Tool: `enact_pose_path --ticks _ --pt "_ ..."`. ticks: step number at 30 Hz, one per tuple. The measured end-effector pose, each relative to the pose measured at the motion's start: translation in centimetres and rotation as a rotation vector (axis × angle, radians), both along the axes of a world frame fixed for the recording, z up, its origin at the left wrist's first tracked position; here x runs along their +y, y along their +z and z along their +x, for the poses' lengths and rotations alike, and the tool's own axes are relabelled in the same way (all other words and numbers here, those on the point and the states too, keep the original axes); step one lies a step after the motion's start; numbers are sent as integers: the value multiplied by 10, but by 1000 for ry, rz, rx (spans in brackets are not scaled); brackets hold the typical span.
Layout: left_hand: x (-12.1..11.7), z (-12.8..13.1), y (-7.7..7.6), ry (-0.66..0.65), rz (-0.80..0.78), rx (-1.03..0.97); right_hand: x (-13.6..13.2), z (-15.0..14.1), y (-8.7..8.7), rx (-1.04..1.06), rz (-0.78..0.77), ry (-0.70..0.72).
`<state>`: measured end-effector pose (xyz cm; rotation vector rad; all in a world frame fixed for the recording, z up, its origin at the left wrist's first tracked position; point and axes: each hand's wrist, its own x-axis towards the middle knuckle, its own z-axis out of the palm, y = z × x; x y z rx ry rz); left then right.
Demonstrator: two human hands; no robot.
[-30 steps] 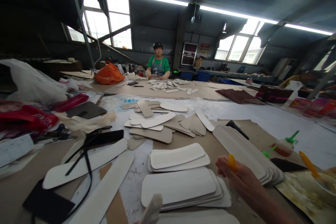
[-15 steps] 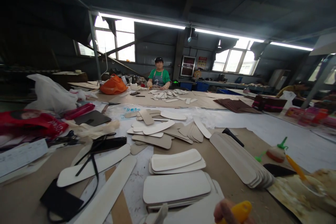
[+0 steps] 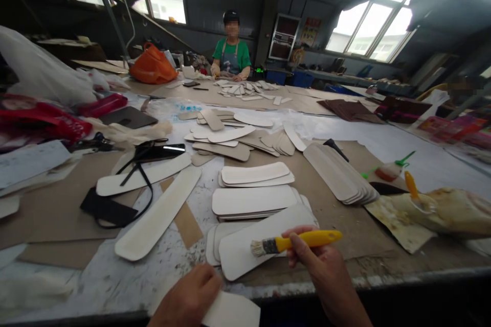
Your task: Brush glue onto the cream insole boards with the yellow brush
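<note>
Gripped in my right hand (image 3: 312,253) is a paintbrush (image 3: 316,238) with a yellow handle, its pale bristles pointing left over a white rounded panel (image 3: 245,245). I cannot tell whether the bristles touch that panel. My left hand (image 3: 192,291) is closed on another white panel (image 3: 232,311) at the table's front edge; part of this panel is hidden under the hand. Beyond the brush lie stacks of similar white panels (image 3: 253,200). Left of them, a long cream strip (image 3: 157,217) lies at a slant.
A fanned stack of panels (image 3: 337,173) lies right, near a glue-stained pot (image 3: 422,204) with a yellow-handled tool. A green-nozzled bottle (image 3: 389,171) lies behind. Black straps (image 3: 111,207) and a red bag (image 3: 42,117) are left. Across the table stands a person (image 3: 232,53).
The view has tipped downward, so both hands show more fully. The brush, earlier only partly seen at the bottom edge, now shows whole above the white panel.
</note>
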<state>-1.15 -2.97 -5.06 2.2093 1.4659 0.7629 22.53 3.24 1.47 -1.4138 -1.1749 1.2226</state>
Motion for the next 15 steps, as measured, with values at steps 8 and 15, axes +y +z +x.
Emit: enact_pose_path --ticks 8,15 --pt "10 1 9 -68 312 194 0 -35 -20 98 -35 61" --pt "8 2 -12 -69 252 -71 2 -43 -22 -26 -63 49"
